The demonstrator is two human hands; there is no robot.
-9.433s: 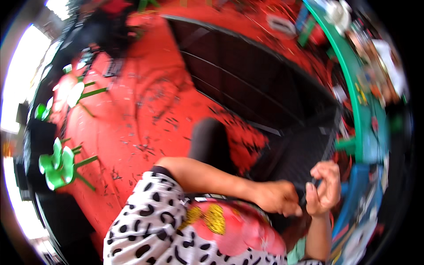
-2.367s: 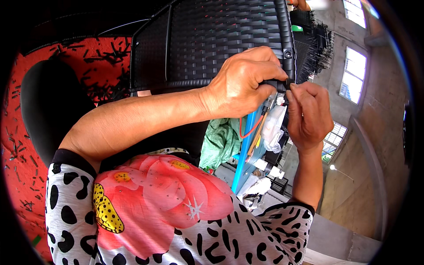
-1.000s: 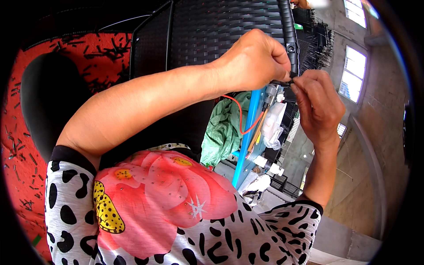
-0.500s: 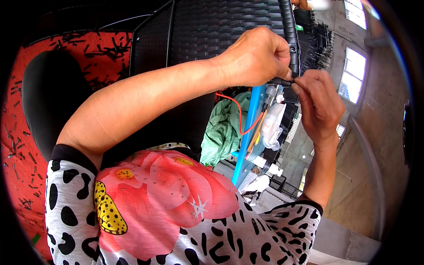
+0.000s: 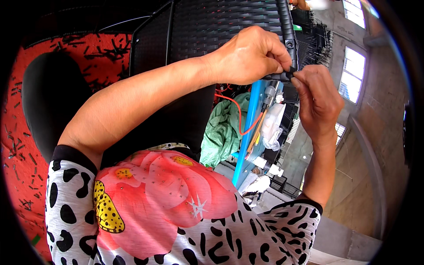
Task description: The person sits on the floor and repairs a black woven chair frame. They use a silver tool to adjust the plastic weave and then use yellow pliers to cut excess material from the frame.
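Head view looks down past a black woven panel point(image 5: 221, 26) of plastic wicker that fills the top middle, its dark mesh running from the left frame bar across to a thick black rim tube point(image 5: 288, 31) on its right edge. Left of it lies a red mat point(image 5: 66, 48) strewn with short dark strip offcuts, and a black rounded cushion shape point(image 5: 48, 101) sits on that mat near the left arm. Low in the frame is the person's white shirt with black spots and a large pink flower print point(image 5: 168, 198). Between the arms, farther off, stands a blue pole point(image 5: 247, 132) with a green cloth point(image 5: 223, 128) bunched beside it, an orange wire point(image 5: 236, 115) looping across them, and pale plastic bags point(image 5: 271, 123) just to the right. The left hand point(image 5: 247, 55) reaches across from the left with its fingers curled and pressed together around the lower end of the rim tube, thumb and fingertips closing at the tube's bottom. The right hand point(image 5: 316, 99) rises from below right, its thumb and forefinger pinching a short black strip end point(image 5: 291, 73) right at the foot of the tube, touching the left hand's fingertips; the other right fingers are folded loosely into the palm. That strip end is at the panel's right lower corner, between the two hands, and is mostly hidden by the fingers.
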